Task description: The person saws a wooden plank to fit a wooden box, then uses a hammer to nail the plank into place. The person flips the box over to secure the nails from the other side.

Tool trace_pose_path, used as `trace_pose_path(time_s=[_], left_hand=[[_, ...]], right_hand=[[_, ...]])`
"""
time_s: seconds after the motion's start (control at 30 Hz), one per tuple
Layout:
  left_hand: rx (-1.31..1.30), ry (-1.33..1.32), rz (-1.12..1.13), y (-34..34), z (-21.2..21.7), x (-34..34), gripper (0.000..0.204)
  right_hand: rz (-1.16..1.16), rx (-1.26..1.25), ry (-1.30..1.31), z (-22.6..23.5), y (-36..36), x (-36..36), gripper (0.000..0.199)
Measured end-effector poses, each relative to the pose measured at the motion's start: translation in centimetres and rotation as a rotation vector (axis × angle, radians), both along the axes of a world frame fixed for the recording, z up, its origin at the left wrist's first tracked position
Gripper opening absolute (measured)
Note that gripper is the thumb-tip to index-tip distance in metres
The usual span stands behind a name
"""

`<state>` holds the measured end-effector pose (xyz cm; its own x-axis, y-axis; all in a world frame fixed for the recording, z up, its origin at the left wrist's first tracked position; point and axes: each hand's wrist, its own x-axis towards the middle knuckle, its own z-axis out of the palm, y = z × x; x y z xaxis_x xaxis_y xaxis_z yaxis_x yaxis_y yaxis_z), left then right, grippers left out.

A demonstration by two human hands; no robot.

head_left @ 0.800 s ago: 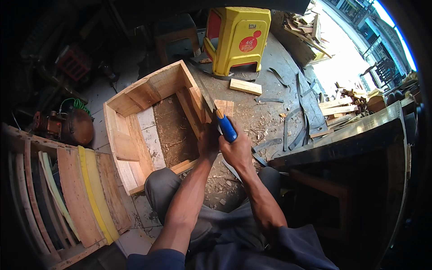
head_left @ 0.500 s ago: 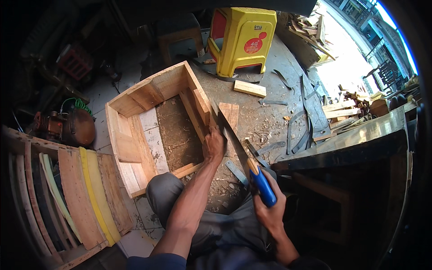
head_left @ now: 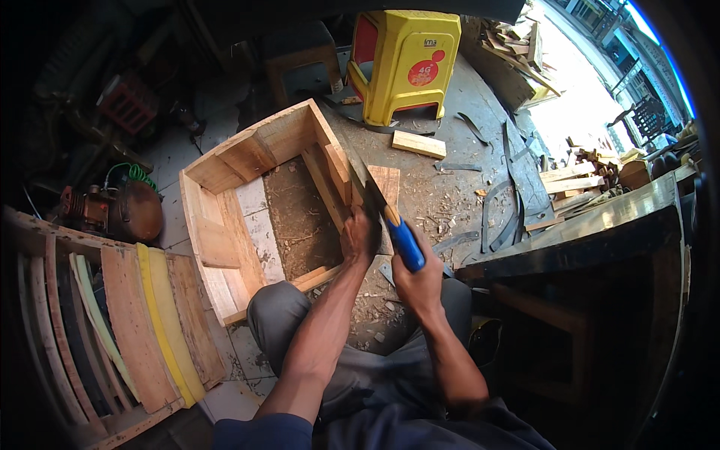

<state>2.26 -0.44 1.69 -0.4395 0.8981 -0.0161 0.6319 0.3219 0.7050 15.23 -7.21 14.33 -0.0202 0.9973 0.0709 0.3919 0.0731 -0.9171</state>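
Observation:
A wooden frame [head_left: 217, 174], built of pale boards like an open box, lies tilted on the floor left of centre. My left hand [head_left: 360, 236] is closed around its right-hand side, near my knees; part of the grip is hidden. In my right hand [head_left: 420, 283] is a handsaw [head_left: 406, 244] with a blue and wood-coloured handle. Its dark blade points away from me and runs along the outer edge of the frame's right side, just beside my left hand. Whether the teeth touch the wood, I cannot tell.
A yellow plastic stool [head_left: 409, 67] stands ahead. Near it lies a wood block [head_left: 418, 145]; another board [head_left: 385, 184] is behind the saw. Wood shavings and dark strips [head_left: 499, 202] litter the floor. A slatted wooden piece [head_left: 135, 322] is at left, a dark bench [head_left: 585, 225] at right.
My right hand has pushed the saw forward and to the left, bringing its handle close to my left hand. My left hand keeps its hold on the frame.

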Motion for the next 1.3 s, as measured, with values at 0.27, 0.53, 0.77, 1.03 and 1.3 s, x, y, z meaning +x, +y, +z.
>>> trace_pose_path(time_s=[0.27, 0.53, 0.77, 1.03, 1.3], left_hand=[[-0.093, -0.009, 0.054, 0.5, 0.9, -0.6, 0.042], [-0.034, -0.032, 0.011, -0.1, 0.3, 0.1, 0.035], [-0.119, -0.048, 0.043, 0.3, 0.7, -0.2, 0.032], [-0.034, -0.005, 0.024, 0.5, 0.6, -1.3, 0.028], [0.063, -0.020, -0.005, 0.3, -0.9, -0.2, 0.025]], right_hand=[[0.049, -0.143, -0.042, 9.3, -15.4, 9.3, 0.069], [0.055, -0.047, -0.063, 1.5, 2.2, -0.3, 0.055], [0.092, -0.091, -0.079, 8.0, -12.9, 8.1, 0.066], [0.094, -0.033, -0.008, 2.0, -6.1, 3.6, 0.063], [0.037, 0.018, -0.059, -0.5, 1.3, 0.0, 0.058]])
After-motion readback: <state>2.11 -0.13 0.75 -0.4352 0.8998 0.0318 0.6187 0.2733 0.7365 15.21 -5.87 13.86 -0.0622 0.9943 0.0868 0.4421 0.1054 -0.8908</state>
